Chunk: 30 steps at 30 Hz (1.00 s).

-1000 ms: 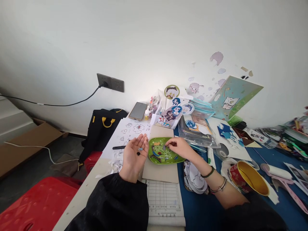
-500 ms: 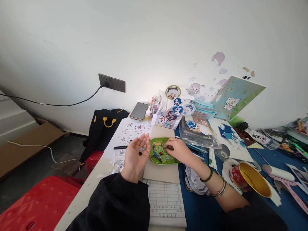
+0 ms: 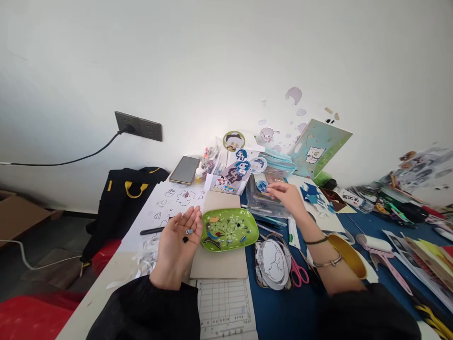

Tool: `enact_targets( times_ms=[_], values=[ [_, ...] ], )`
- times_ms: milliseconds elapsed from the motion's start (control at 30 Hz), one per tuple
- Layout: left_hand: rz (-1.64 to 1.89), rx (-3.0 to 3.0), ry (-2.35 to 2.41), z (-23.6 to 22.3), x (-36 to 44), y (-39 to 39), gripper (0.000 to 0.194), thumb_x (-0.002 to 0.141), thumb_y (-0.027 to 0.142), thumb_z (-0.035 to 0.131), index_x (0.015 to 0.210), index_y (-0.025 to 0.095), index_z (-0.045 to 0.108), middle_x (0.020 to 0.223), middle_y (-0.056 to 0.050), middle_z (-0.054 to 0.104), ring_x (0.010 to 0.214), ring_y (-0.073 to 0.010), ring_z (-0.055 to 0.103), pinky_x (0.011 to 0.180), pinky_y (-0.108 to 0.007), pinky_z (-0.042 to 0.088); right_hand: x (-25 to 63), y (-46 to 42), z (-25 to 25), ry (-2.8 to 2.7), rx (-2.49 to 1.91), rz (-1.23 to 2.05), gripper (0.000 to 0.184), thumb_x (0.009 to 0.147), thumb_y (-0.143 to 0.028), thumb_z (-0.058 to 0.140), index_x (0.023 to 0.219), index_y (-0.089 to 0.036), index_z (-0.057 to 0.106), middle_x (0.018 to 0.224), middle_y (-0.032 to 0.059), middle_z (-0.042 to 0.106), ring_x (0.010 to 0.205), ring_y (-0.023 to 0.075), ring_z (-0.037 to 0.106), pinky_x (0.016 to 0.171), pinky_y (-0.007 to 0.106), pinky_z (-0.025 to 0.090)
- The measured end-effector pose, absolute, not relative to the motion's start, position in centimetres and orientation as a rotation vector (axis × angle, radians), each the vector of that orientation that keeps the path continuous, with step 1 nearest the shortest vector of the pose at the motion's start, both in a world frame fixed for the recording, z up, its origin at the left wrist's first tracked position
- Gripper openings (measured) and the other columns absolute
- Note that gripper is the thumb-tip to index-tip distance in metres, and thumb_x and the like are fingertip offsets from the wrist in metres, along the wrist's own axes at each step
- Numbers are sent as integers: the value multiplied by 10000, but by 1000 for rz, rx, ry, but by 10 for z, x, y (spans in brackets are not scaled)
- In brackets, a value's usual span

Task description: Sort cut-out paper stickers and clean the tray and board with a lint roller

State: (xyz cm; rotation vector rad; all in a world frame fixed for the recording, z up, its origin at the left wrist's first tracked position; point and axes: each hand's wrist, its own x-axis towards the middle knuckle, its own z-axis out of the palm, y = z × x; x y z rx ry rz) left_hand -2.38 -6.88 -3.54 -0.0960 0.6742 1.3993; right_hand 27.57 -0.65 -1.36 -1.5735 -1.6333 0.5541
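Fingers (image 3: pixel 277 187) pinched on right hand (image 3: pixel 289 198), contents unclear, left hand (image 3: pixel 177 243) uncurled, green tray (image 3: pixel 252 232), long axis sideways

the head camera looks forward and down, the tray (image 3: pixel 248 221) near, wall (image 3: pixel 198 71) beyond

The left hand (image 3: pixel 177 250) is palm up, slightly cupped; the right hand (image 3: pixel 288 196) points leftward, fingers bent near its thumb, forearm slanting forward.
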Motion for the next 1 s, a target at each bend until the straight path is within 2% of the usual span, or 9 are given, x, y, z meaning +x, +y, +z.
enact_targets(
  times_ms=[133, 333, 667, 767, 867, 1000],
  values=[
    [1409, -96, 694, -36, -25, -68, 211, 888, 100, 396, 966, 27, 577, 907, -127, 641, 694, -140, 657, 559, -192, 574, 306, 26, -12, -1532, -1622, 555, 351, 719, -391, 602, 886, -107, 725, 651, 82, 696, 604, 181, 637, 590, 307, 520],
    [1406, -125, 693, -36, -25, -66, 210, 898, 104, 385, 966, 38, 573, 898, -120, 639, 697, -143, 658, 554, -194, 576, 311, 54, -18, -1628, -1676, 568, 260, 672, -321, 624, 788, -123, 748, 572, 36, 666, 526, 145, 563, 548, 272, 456],
    [1394, -167, 705, -32, -25, -67, 202, 887, 106, 401, 994, 60, 567, 865, -114, 639, 670, -135, 648, 541, -192, 566, 301, 54, -4, -1726, -1815, 258, 119, 669, -225, 636, 707, -149, 718, 689, 62, 708, 664, 206, 631, 641, 300, 453],
    [1403, -175, 684, -32, -24, -67, 207, 880, 103, 397, 990, 58, 567, 843, -116, 642, 659, -136, 647, 533, -190, 560, 285, 37, 9, -1735, -1815, 104, 130, 705, -197, 610, 751, -134, 713, 711, 79, 696, 672, 214, 613, 675, 332, 443],
    [1402, -184, 655, -34, -24, -68, 212, 872, 104, 407, 999, 57, 569, 852, -124, 650, 672, -142, 653, 546, -194, 561, 248, 6, 14, -1883, -1698, 102, 131, 772, -224, 596, 782, -166, 714, 751, 51, 687, 671, 179, 595, 680, 304, 441],
    [1408, -181, 638, -39, -24, -68, 214, 865, 102, 413, 1001, 60, 573, 852, -126, 657, 672, -145, 657, 552, -201, 563, 184, -36, -7, -2559, -1287, 211, 165, 866, -214, 548, 900, -213, 709, 868, 12, 683, 748, 130, 613, 689, 237, 461]
  ],
)
